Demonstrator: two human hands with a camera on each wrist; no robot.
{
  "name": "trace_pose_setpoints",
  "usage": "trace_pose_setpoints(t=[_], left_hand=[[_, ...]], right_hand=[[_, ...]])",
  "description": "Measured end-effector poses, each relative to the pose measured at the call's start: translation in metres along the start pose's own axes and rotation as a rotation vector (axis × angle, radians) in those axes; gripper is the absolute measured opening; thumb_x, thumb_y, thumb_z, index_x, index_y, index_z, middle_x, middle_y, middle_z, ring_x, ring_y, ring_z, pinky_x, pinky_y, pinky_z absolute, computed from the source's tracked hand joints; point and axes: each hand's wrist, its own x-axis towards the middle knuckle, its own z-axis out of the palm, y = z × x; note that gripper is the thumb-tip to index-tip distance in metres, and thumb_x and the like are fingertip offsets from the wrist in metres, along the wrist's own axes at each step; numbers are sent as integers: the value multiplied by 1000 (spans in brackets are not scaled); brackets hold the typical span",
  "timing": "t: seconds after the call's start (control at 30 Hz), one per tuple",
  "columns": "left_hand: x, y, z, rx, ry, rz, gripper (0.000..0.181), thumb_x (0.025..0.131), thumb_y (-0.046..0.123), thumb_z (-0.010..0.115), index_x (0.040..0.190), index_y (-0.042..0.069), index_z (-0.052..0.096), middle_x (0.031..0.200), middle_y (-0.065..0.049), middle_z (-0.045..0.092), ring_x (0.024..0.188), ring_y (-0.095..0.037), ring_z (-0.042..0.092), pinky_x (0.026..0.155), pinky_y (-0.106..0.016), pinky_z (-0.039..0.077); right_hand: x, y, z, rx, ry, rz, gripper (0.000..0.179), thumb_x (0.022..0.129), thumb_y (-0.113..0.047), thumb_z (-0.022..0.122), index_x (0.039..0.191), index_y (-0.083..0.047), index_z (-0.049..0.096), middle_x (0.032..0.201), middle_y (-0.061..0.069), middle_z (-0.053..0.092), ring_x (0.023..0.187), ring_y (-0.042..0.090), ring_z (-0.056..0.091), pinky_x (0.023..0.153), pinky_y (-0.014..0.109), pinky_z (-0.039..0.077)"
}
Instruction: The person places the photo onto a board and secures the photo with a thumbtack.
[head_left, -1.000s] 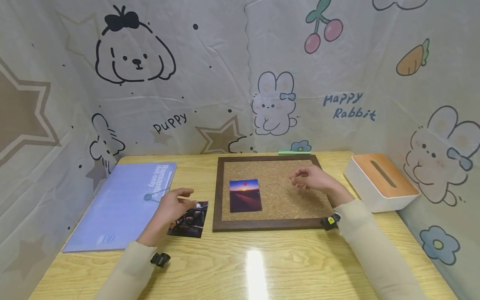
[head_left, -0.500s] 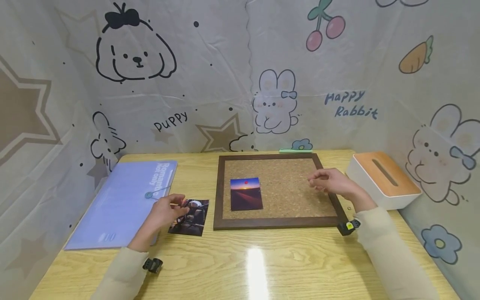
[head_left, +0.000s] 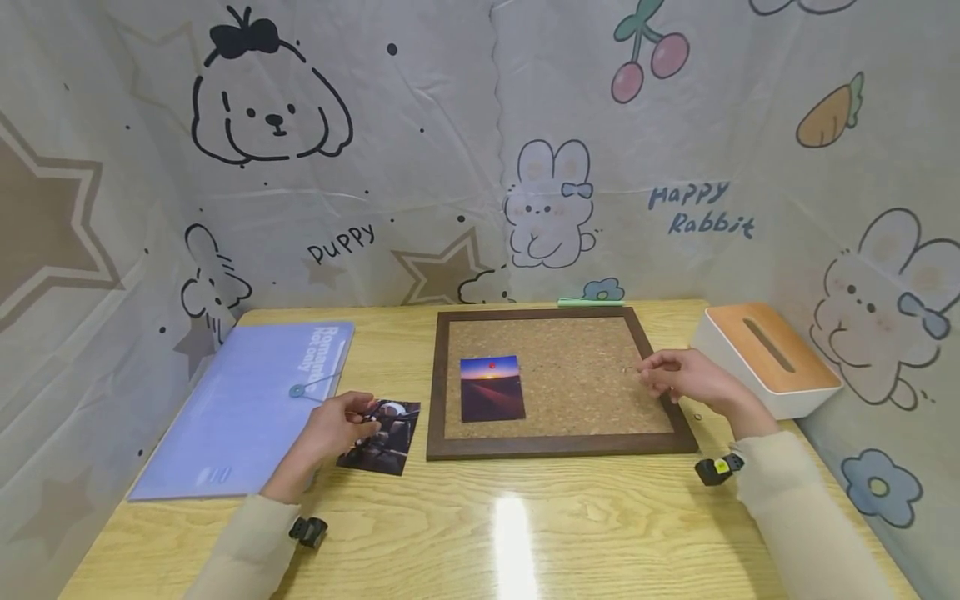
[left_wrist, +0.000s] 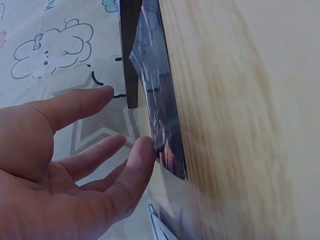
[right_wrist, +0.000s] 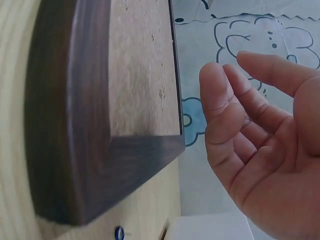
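Observation:
My left hand [head_left: 333, 425] is at a dark photo [head_left: 386, 442] lying on the table between the folder and the board. In the left wrist view its fingers [left_wrist: 142, 155] are parted, and one fingertip meets the photo's near edge. Seen edge-on there, the photo [left_wrist: 162, 95] looks slightly bent. Over the right side of the framed corkboard [head_left: 585, 375] hovers my right hand [head_left: 693, 379], its fingers loosely bent with nothing visible between them. A sunset photo [head_left: 492, 396] with a red pin near its top lies on the cork's left part.
The blue-lavender folder [head_left: 240, 417] with a string tie lies at the left. A white tissue box [head_left: 750, 375] with a wooden lid stands at the right. A small blue pushpin [right_wrist: 119, 233] is on the table beside the frame's corner. A thin green strip [head_left: 590, 302] lies behind the board.
My right hand has moved to the right, from over the cork towards the frame's right edge. My left hand has drawn back slightly left and down, and its fingers have come closer together.

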Motion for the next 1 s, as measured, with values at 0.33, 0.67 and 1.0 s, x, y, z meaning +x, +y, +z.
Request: trace_pose_setpoints(t=[0.33, 0.67, 1.0], left_hand=[[-1, -1, -2, 57, -22, 22, 60, 85, 13, 78, 140, 2, 55, 128, -24, 64, 117, -42, 60, 92, -52, 54], [-3, 0, -1, 65, -19, 46, 64, 79, 11, 83, 137, 4, 58, 125, -27, 64, 113, -43, 61, 90, -53, 54], [-2, 0, 5, 86, -36, 51, 70, 69, -2, 85, 135, 4, 61, 125, -27, 56, 105, -40, 61, 84, -50, 56]], right_hand=[[-14, 16, -7, -17, 28, 50, 40, 104, -28, 54, 127, 4, 58, 115, 19, 69, 88, 16, 66, 70, 35, 53], [-27, 34, -11, -5, 51, 104, 38, 104, -24, 52, 125, 7, 59, 111, 16, 69, 87, 15, 66, 66, 32, 53], [-41, 43, -9, -3, 82, 173, 37, 104, -19, 51, 125, 10, 56, 89, 5, 66, 81, 14, 64, 62, 32, 55]])
